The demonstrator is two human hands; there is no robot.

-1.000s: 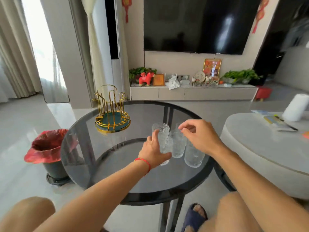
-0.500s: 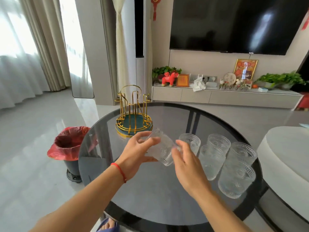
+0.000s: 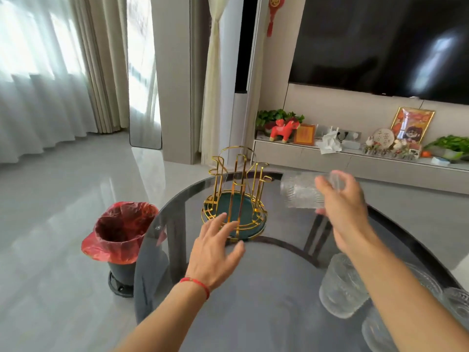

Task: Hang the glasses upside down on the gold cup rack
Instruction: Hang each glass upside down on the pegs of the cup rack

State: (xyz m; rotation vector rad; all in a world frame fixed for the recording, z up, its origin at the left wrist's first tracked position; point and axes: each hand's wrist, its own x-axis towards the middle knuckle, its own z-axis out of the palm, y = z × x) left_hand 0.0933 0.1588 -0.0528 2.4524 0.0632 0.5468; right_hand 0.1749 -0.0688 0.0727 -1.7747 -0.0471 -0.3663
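Note:
The gold cup rack (image 3: 234,196) with a dark green base stands on the far side of the round dark glass table (image 3: 266,313); its prongs are bare. My right hand (image 3: 342,207) holds a clear textured glass (image 3: 300,190) tilted on its side, in the air just right of the rack. My left hand (image 3: 215,252) hovers open, fingers spread, at the rack's near edge, fingertips close to its base. Several more glasses stand upright at the right, one (image 3: 340,288) partly behind my right forearm.
A bin lined with a red bag (image 3: 121,237) stands on the floor left of the table. Behind the table runs a low TV cabinet (image 3: 355,161) with ornaments, under a wall television. Curtains hang at the left.
The glass passed from both hands to my right hand alone and rose to the right of the rack. My left hand let go and moved to the rack's base. The view swung left.

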